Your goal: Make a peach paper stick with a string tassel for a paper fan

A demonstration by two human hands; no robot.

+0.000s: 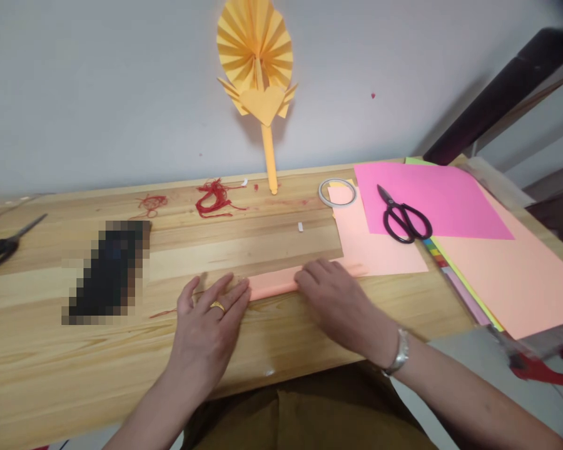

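A narrow rolled or folded strip of peach paper [273,283] lies across the wooden table in front of me. My left hand [211,322] presses on its left end, with a gold ring on one finger. On the right part of the strip rests my right hand [333,303], its fingers bent round the paper, a silver bracelet at the wrist. Part of the strip is hidden under both hands. Beyond it, a yellow paper fan [256,47] with a heart and a rolled handle leans against the wall.
Black scissors [406,222] lie on pink paper [460,200] at the right, beside a tape roll [338,193] and peach sheets [530,269]. Red thread [213,199] is near the wall. A blurred dark object [110,269] and other scissors [0,250] are at the left.
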